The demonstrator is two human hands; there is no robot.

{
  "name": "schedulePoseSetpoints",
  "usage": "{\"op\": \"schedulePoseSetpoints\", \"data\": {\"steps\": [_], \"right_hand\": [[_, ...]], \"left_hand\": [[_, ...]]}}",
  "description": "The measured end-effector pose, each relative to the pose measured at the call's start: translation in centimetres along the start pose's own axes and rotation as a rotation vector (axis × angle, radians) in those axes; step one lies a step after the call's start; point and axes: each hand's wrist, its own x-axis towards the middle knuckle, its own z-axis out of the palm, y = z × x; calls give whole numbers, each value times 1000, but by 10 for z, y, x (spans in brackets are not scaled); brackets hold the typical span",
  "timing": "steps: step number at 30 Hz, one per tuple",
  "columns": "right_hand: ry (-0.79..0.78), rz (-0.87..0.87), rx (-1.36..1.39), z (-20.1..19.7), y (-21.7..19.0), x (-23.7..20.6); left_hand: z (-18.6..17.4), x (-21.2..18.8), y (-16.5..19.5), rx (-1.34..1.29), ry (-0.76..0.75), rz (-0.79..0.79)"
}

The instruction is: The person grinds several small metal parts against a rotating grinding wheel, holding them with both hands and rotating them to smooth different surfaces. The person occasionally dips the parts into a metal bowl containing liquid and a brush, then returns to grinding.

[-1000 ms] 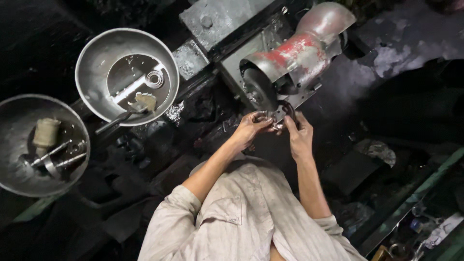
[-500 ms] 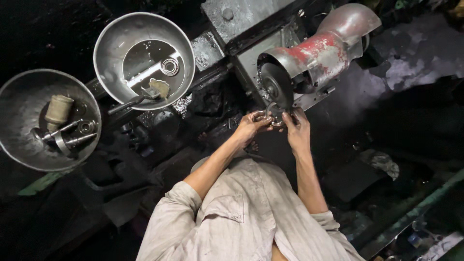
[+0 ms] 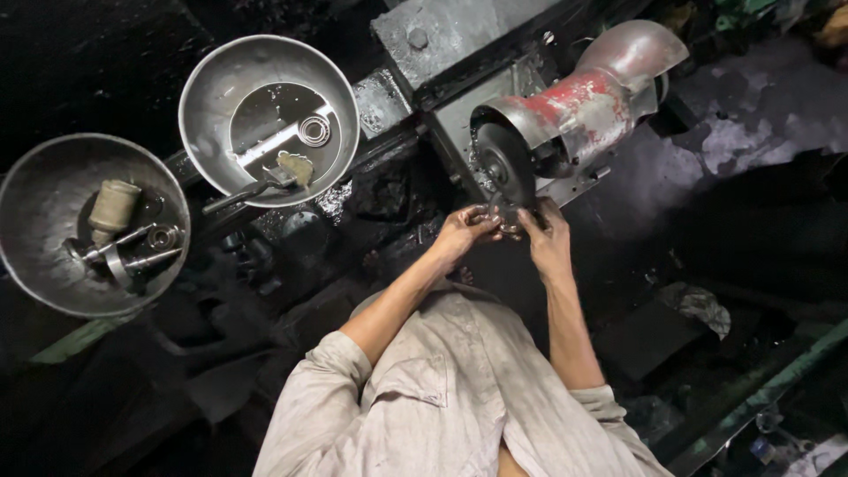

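Observation:
Both my hands meet just below the dark grinding wheel (image 3: 505, 166) of a red and grey bench grinder (image 3: 583, 102). My left hand (image 3: 461, 231) and my right hand (image 3: 546, 237) pinch a small metal part (image 3: 505, 215) between their fingertips. The part sits at or very near the wheel's lower edge; contact cannot be made out. My forearms come up from pale rolled sleeves at the bottom of the head view.
A steel bowl (image 3: 212, 79) at upper left holds a bearing ring, a flat bar and a brush. A second steel bowl (image 3: 53, 265) at far left holds a small cylinder and several metal pieces. Dark greasy surfaces surround the grinder; a green rail (image 3: 777, 380) runs at lower right.
The view has shifted, so the bowls and grinder sit further right and lower in the picture. My hands stay together on the small part below the wheel.

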Motion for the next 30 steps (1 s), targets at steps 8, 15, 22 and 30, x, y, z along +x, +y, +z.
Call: {"op": "schedulePoseSetpoints", "data": {"steps": [8, 15, 22, 30], "right_hand": [[33, 77, 15, -10, 0, -7], [13, 139, 111, -18, -22, -6], [-29, 218, 257, 8, 5, 6], [-141, 332, 158, -13, 11, -4]], "left_hand": [[8, -1, 0, 83, -5, -59], [16, 7, -2, 92, -34, 7], [-7, -4, 0, 85, 28, -19], [-15, -25, 12, 317, -144, -144]]}}
